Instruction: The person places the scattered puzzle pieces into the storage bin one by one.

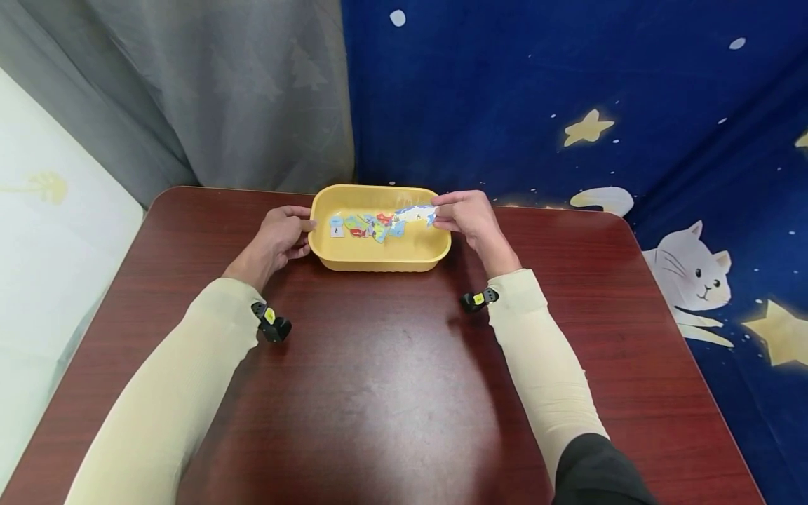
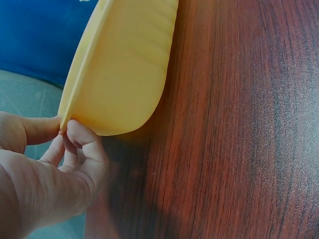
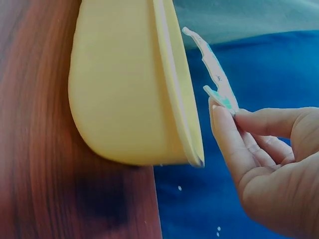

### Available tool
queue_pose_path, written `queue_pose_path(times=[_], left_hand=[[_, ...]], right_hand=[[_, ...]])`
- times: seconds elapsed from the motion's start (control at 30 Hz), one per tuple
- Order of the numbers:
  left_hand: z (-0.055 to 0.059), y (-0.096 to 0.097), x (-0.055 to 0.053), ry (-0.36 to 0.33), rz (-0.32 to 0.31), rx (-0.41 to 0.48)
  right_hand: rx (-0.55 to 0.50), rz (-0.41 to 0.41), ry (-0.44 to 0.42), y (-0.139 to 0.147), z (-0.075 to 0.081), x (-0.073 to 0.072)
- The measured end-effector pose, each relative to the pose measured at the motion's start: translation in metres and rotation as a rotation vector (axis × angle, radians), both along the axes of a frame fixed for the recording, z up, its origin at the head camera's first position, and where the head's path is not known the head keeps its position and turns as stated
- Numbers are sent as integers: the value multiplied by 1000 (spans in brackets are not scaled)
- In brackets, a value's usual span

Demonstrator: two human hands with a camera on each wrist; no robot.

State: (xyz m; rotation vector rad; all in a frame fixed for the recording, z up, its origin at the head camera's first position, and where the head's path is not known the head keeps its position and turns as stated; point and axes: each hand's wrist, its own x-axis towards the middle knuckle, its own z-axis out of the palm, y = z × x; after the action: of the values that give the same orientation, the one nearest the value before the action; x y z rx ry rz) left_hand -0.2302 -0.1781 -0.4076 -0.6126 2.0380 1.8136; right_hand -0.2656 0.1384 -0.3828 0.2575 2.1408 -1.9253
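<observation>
A yellow plastic basin (image 1: 379, 265) stands near the table's far edge. Its left rim is pinched between the thumb and fingers of my left hand (image 1: 280, 237), as the left wrist view also shows with the hand (image 2: 55, 174) at the basin's end wall (image 2: 119, 74). My right hand (image 1: 468, 219) pinches a thin, flat, irregularly shaped sticker-like piece (image 3: 219, 74), white with blue patches, above the basin's right end. Inside the basin lie several small colourful flat pieces (image 1: 379, 230) and a small pale rectangular card (image 1: 337, 228) at the left.
The dark red wooden table (image 1: 379, 365) extends toward me. Behind it hang a grey curtain (image 1: 252, 91) and a blue curtain (image 1: 492, 91) with stars and a cat. A white surface (image 1: 57, 210) borders the left side. A small black camera (image 1: 271, 322) is on each wrist.
</observation>
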Motion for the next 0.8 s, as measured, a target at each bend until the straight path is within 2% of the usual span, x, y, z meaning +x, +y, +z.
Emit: queue_pose_path(times=[0.27,0.57,0.8], left_hand=[[-2,0,-2,-11,8,-6],[-2,0,-1,-4,12,10],[-2,1,-2,-9,11,-4]], right_hand=[[-40,-11,-14,-22,-5,1],[31,27,-55,-40,-13,3],[-4,34,-59,-50,-21,3]])
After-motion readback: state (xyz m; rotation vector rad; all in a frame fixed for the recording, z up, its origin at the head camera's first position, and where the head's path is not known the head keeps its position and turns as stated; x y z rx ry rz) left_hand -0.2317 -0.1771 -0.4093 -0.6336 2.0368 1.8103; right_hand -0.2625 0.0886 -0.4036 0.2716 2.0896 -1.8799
